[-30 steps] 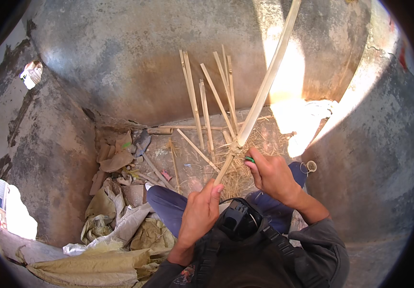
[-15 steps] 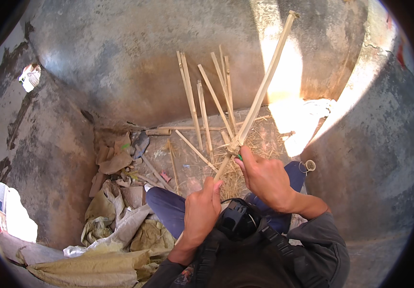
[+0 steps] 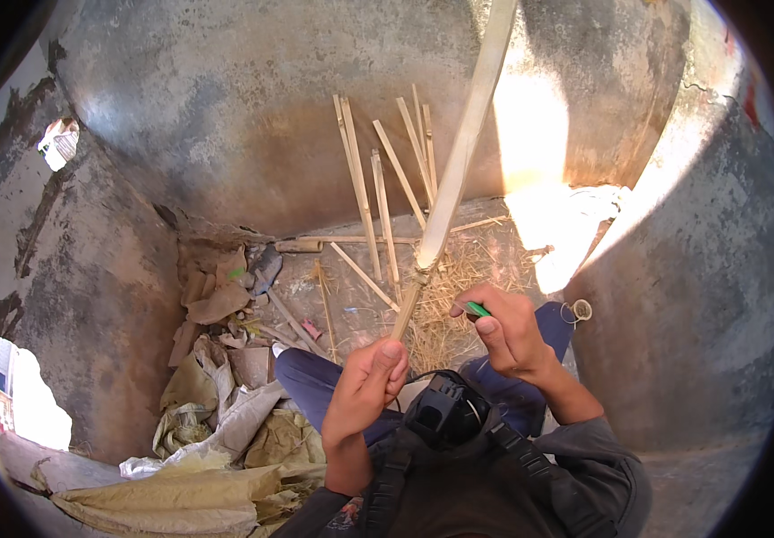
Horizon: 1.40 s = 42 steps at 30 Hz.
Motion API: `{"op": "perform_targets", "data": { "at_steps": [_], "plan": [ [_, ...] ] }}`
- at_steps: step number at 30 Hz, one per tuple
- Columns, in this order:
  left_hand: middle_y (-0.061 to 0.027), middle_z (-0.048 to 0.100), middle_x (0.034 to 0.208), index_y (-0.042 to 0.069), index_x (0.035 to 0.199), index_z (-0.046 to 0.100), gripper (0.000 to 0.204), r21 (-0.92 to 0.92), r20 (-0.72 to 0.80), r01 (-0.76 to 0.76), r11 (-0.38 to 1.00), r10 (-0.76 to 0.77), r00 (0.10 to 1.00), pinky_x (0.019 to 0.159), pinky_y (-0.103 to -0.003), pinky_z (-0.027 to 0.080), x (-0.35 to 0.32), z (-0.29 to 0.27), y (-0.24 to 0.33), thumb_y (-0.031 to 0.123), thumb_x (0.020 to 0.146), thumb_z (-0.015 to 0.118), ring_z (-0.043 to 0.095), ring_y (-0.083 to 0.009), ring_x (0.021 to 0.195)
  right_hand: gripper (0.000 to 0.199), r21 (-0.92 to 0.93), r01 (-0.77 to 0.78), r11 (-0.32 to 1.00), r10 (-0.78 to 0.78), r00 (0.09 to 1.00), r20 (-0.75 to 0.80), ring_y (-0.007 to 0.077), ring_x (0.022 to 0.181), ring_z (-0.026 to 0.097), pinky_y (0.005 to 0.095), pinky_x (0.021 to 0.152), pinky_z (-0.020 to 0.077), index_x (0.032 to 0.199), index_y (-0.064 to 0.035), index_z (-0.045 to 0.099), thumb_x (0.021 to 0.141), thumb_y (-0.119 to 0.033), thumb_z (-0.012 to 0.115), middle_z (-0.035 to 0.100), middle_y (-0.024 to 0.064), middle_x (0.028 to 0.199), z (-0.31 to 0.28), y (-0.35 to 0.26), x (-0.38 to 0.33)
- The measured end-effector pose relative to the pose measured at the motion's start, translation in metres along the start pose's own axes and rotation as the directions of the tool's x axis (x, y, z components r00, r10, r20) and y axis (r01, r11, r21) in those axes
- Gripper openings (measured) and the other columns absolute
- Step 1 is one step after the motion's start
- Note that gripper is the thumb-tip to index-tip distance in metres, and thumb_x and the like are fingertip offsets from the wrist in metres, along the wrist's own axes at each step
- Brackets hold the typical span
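Clamping one long, pale bamboo strip (image 3: 463, 157) in the bare left hand (image 3: 362, 384), lower centre; clutching one slim green handle (image 3: 477, 308) in the right hand (image 3: 514, 336), right of centre.

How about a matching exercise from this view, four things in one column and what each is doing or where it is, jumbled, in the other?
Column one:
1. Left hand
2. Right hand
3. Sacks
4. Upright sticks

Column two:
A. Leaning on the far wall
B. Holding a small green item
C. Gripping the long strip
D. Heaped at lower left

Pairs: 1-C, 2-B, 3-D, 4-A.
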State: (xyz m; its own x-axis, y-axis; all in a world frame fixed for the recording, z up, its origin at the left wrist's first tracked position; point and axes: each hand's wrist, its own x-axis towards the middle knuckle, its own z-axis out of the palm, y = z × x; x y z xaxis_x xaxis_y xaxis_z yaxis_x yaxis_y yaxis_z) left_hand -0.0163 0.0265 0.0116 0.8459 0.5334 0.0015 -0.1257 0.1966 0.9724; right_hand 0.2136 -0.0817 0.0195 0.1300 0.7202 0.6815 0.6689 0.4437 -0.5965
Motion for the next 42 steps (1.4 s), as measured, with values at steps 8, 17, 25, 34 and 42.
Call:
{"op": "perform_targets", "data": {
  "at_steps": [8, 17, 25, 34, 42],
  "plan": [
    [0.006, 0.037, 0.065, 0.011, 0.083, 0.046, 0.05, -0.189, 0.193, 0.113, 0.975, -0.076, 0.978, 0.048, -0.023, 0.023, 0.004, 0.005, -0.003, 0.046, 0.118, 0.043, 0.029, -0.0037, 0.053, 0.03, -0.079, 0.158, 0.984, -0.16, 0.987, -0.015, 0.0357, 0.071, 0.07, 0.0423, 0.062, 0.055, 0.11, -0.0008, 0.066, 0.113, -0.029, 0.055, 0.068, 0.0152, 0.09, 0.014, 0.016, 0.004],
    [0.0071, 0.037, 0.067, 0.012, 0.085, 0.045, 0.048, -0.227, 0.285, 0.15, 0.962, -0.082, 0.955, 0.05, -0.023, 0.026, 0.005, 0.003, -0.003, 0.044, 0.12, 0.039, 0.03, -0.0036, 0.055, 0.02, -0.205, 0.183, 0.962, -0.189, 0.982, -0.009, 0.0359, 0.066, 0.066, 0.0443, 0.057, 0.0515, 0.105, -0.0019, 0.063, 0.107, -0.022, 0.063, 0.062, 0.0136, 0.082, 0.007, 0.012, 0.009],
    [0.0047, 0.038, 0.063, 0.008, 0.081, 0.045, 0.051, 0.138, 0.057, -0.042, 0.989, 0.035, 0.998, 0.051, -0.027, 0.026, 0.004, 0.018, -0.003, 0.041, 0.12, 0.04, 0.032, -0.0061, 0.055, 0.013, -0.296, 0.047, 0.954, -0.065, 0.996, -0.053, 0.0379, 0.066, 0.068, 0.0451, 0.056, 0.0507, 0.107, -0.0021, 0.06, 0.103, -0.013, 0.067, 0.063, 0.0152, 0.081, 0.012, -0.003, 0.005],
    [-0.0172, 0.051, 0.062, -0.002, 0.098, 0.065, 0.035, 0.641, -0.158, -0.12, 0.758, 0.284, 0.946, 0.055, -0.043, 0.04, 0.0, 0.03, 0.009, 0.024, 0.116, 0.051, 0.053, -0.0326, 0.051, 0.009, -0.268, -0.141, 0.953, 0.177, 0.977, 0.118, 0.0467, 0.068, 0.065, 0.0501, 0.06, 0.048, 0.108, -0.0032, 0.059, 0.108, -0.012, 0.058, 0.062, 0.0202, 0.073, -0.014, -0.036, 0.019],
    [-0.0188, 0.05, 0.062, -0.002, 0.109, 0.067, 0.029, 0.682, -0.205, -0.104, 0.724, 0.327, 0.923, 0.053, -0.043, 0.039, 0.002, 0.029, 0.011, 0.023, 0.115, 0.054, 0.051, -0.0327, 0.05, 0.025, -0.006, -0.2, 0.98, 0.188, 0.911, 0.367, 0.0408, 0.066, 0.064, 0.0462, 0.065, 0.0501, 0.1, -0.0018, 0.061, 0.113, -0.02, 0.051, 0.062, 0.0194, 0.072, -0.032, -0.016, 0.043]
  ]
}}
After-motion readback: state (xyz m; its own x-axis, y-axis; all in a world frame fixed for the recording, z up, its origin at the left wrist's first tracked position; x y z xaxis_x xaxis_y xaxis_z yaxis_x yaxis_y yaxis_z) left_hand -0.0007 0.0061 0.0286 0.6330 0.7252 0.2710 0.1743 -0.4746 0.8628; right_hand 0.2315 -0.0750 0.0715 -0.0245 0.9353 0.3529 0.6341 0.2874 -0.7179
